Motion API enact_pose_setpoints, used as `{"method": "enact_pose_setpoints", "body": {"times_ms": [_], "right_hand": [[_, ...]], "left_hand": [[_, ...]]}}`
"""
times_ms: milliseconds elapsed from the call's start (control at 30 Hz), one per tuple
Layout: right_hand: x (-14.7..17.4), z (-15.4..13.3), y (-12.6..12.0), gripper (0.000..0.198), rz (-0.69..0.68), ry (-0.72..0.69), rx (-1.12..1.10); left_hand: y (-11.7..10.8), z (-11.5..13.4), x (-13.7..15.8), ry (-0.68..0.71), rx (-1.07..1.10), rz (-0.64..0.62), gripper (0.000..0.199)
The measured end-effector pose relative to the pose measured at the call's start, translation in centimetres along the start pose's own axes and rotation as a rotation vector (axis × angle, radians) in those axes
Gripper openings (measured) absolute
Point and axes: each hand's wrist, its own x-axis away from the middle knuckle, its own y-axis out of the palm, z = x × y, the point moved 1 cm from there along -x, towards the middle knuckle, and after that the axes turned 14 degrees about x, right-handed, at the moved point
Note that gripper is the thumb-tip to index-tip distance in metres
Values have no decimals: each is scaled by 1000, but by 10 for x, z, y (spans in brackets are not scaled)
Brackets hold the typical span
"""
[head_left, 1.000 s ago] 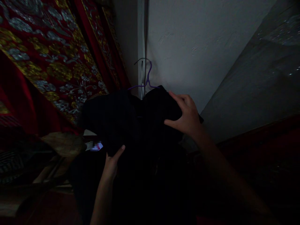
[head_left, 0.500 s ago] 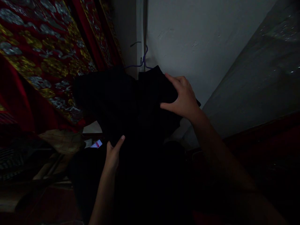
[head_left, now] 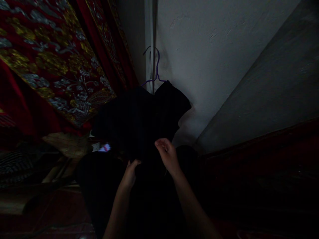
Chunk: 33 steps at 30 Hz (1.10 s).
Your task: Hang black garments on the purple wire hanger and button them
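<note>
A very dark shirt [head_left: 134, 116] hangs on a thin purple hanger [head_left: 158, 68], with its neck opening at the top and one short sleeve spread to the right. My left hand [head_left: 130, 174] grips the lower left part of the shirt, thumb on top and fingers mostly hidden behind the cloth. My right hand [head_left: 169, 157] is at the shirt's lower right side, its fingers curled in towards the thumb and seemingly pinching the cloth. Darkness hides the garment's folds and lower end.
Red cloth with gold and silver embroidery [head_left: 54, 63] hangs at the left. Behind the hanger is a pale wall [head_left: 199, 59] with a narrow vertical strip [head_left: 149, 20]. Low on the left are a tan bundle [head_left: 69, 144] and a reddish floor [head_left: 57, 212].
My right hand has left the shirt's right shoulder and come down and left, its spread fingers now curled. The left hand has moved slightly right and down; the shirt sits lower in view.
</note>
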Motion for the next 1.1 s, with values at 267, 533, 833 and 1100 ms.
{"method": "enact_pose_setpoints", "body": {"times_ms": [267, 533, 833, 1100], "right_hand": [[6, -1, 8, 25, -229, 34, -141], [16, -13, -2, 22, -216, 135, -249], [16, -12, -6, 24, -112, 160, -308], [23, -21, -9, 24, -140, 150, -323]], "left_hand": [[2, -2, 6, -29, -14, -27, 25], [-8, 5, -1, 122, 7, 64, 27], [5, -11, 10, -17, -7, -51, 35], [24, -13, 26, 915, -337, 156, 77]]}}
